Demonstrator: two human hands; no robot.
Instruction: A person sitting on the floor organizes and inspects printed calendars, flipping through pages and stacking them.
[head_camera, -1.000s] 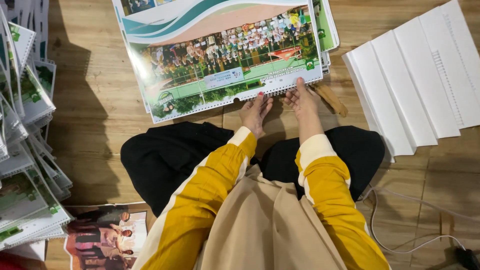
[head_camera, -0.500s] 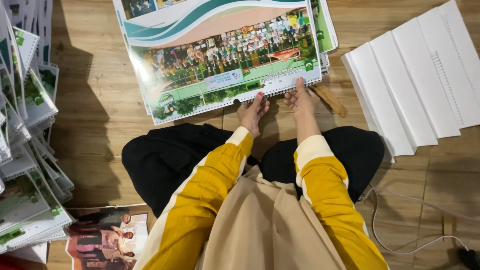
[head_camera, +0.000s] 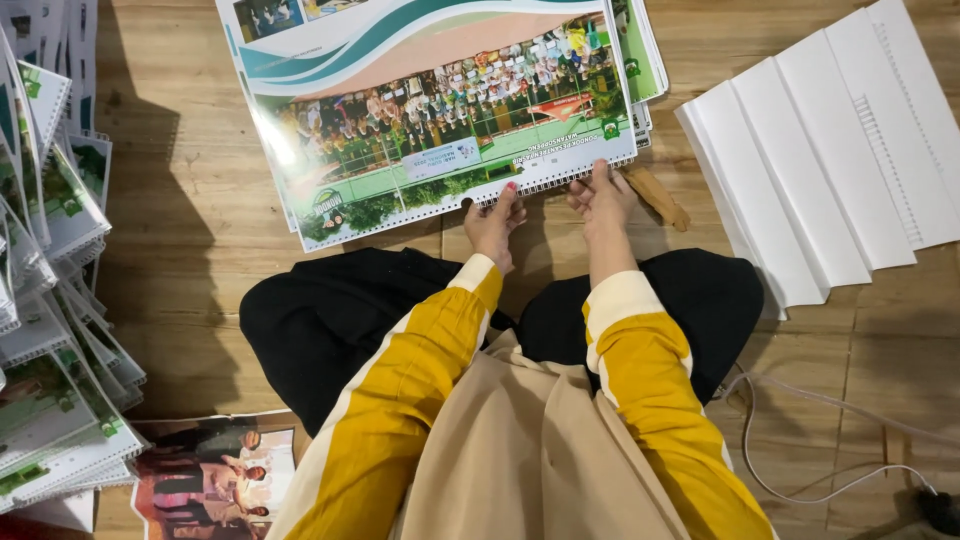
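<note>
Left hand – fingertips pressed on the printed sheet's punched edge (top cut off) | right hand – pinching same edge | white folded sheets right

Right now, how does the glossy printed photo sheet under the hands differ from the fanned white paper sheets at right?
The glossy printed photo sheet is full colour, with green bands and a crowd picture; the fanned white paper sheets are plain. The photo sheet tops a squared stack; the white sheets are spread in overlapping steps. The left hand and right hand touch the photo sheet's near edge; the white sheets lie untouched. Both rest flat on the wooden floor.
</note>
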